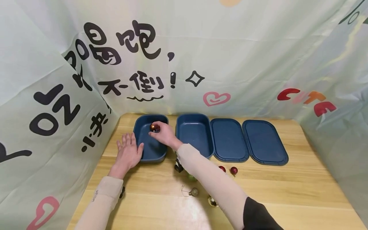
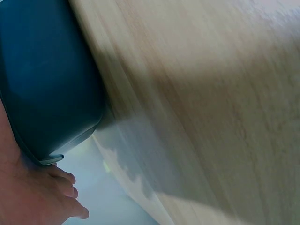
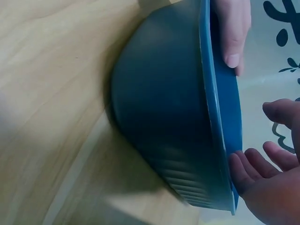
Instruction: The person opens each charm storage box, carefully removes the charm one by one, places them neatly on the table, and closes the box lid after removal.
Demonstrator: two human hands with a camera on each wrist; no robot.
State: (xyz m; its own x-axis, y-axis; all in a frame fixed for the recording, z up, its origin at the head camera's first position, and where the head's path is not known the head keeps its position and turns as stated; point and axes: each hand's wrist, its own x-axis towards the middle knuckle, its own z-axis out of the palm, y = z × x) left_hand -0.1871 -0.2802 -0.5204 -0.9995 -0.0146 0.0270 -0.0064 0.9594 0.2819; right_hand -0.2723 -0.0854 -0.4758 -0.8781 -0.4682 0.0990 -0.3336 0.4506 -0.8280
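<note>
My right hand (image 1: pixel 165 134) pinches a small copper-brown Christmas bauble (image 1: pixel 154 127) over the left blue box (image 1: pixel 152 153). In the right wrist view, fingers of that hand (image 3: pixel 272 183) show at the box's rim, and the bauble is hidden there. My left hand (image 1: pixel 130 152) rests with fingers spread on the left rim of the same box. The left wrist view has this hand (image 2: pixel 40 197) against the box's outer wall (image 2: pixel 51 79). Inside, the part of the box's floor that shows is bare blue.
A second blue box (image 1: pixel 195 135) stands to the right, then two flat blue lids (image 1: pixel 230 139). Nearer lie a dark red bauble (image 1: pixel 234 171), a partly hidden red one (image 1: pixel 222 168), a green one (image 1: pixel 192 177), a dull gold one (image 1: pixel 194 192) and a shiny gold one (image 1: pixel 212 201).
</note>
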